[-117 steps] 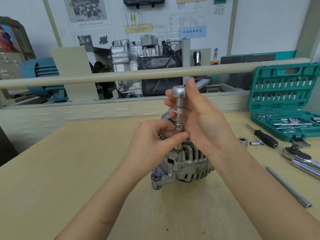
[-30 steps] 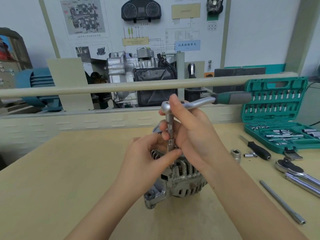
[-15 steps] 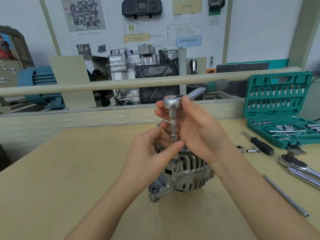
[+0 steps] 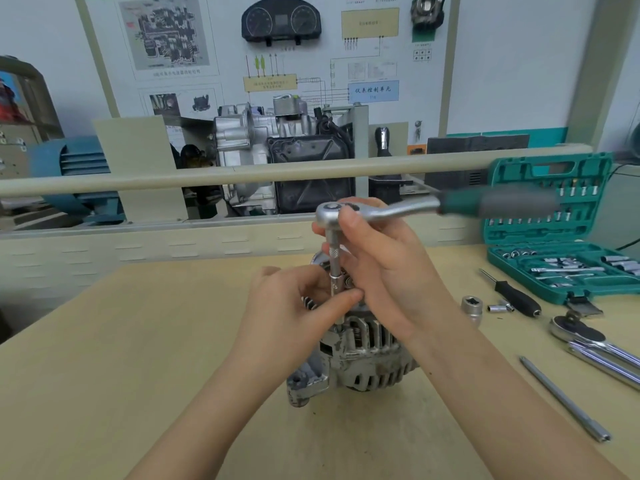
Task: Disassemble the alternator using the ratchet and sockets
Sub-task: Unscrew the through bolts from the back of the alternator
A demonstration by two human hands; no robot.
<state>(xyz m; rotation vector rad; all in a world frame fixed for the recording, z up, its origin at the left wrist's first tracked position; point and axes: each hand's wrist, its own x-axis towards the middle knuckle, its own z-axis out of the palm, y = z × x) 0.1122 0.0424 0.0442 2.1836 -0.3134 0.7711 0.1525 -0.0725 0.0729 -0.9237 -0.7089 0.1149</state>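
Observation:
A silver alternator (image 4: 363, 362) stands on the wooden table (image 4: 138, 358) in front of me. A ratchet (image 4: 408, 209) with a green and grey handle sits on a thin vertical extension bar (image 4: 334, 265) that goes down into the alternator's top. My right hand (image 4: 384, 268) grips the ratchet head, with the thumb over it. My left hand (image 4: 294, 306) pinches the bottom of the extension, where the socket is hidden by my fingers. The ratchet handle points right and is blurred.
An open green socket case (image 4: 554, 237) stands at the right. Near it lie a loose socket (image 4: 471, 306), small sockets (image 4: 498, 308), a black-handled driver (image 4: 512, 296), a bigger ratchet (image 4: 588, 341) and a long bar (image 4: 564, 398). A rail (image 4: 207, 176) and engine display stand behind the table.
The ratchet handle has swung back to the right from pointing away from me half a second ago. Both hands keep their hold and the alternator stays in place.

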